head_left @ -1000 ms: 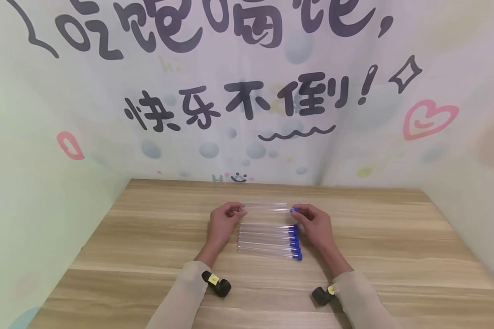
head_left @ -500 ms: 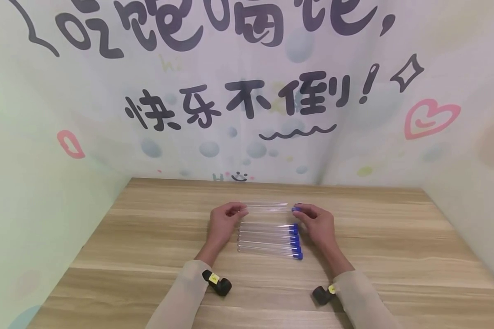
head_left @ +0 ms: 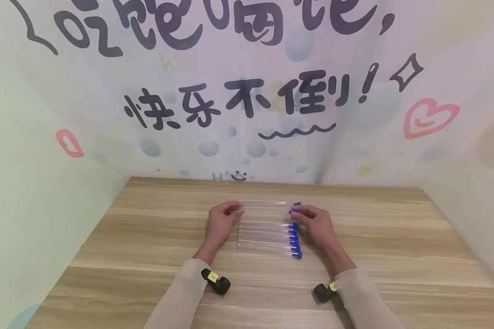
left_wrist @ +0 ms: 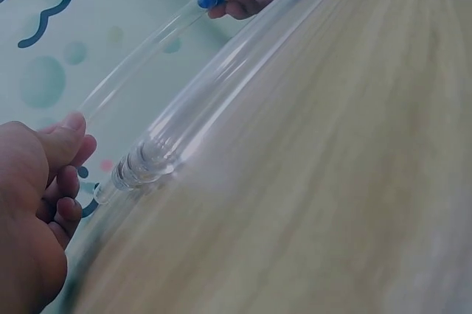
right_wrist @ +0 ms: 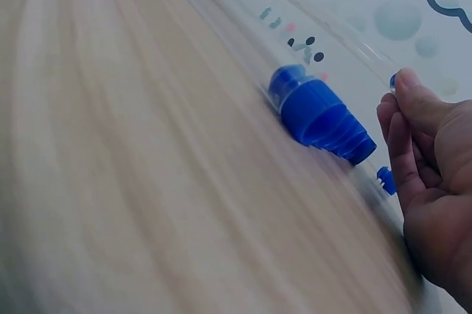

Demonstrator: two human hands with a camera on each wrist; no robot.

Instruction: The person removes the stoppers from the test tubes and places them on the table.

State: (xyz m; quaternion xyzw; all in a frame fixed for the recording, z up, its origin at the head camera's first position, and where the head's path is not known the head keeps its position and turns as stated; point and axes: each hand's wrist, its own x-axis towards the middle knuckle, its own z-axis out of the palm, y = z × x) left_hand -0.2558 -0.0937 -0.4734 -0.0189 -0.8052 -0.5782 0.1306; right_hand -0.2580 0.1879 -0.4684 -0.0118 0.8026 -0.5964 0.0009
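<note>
My left hand (head_left: 223, 222) pinches one end of a clear test tube (left_wrist: 133, 67) between thumb and fingers. At the tube's other end, my right hand (head_left: 319, 225) pinches a small blue cap (left_wrist: 209, 0) right at the mouth. This tube is held level above the table, behind a row of several capped test tubes (head_left: 265, 238) lying side by side with their blue caps (right_wrist: 318, 111) to the right. Farther back lies an uncapped test tube (head_left: 265, 203), and a loose blue cap (head_left: 298, 204) is just right of its end.
The wood-grain table (head_left: 140, 246) meets a printed cloth backdrop (head_left: 181, 160) at its far edge. Cloth walls also stand at both sides. Black wrist cameras (head_left: 219, 283) are strapped over the sleeves.
My right hand draws the cap slightly right, apart from the tube, then returns left so the cap is at the tube's end. The left hand hardly moves, and the row stays put.
</note>
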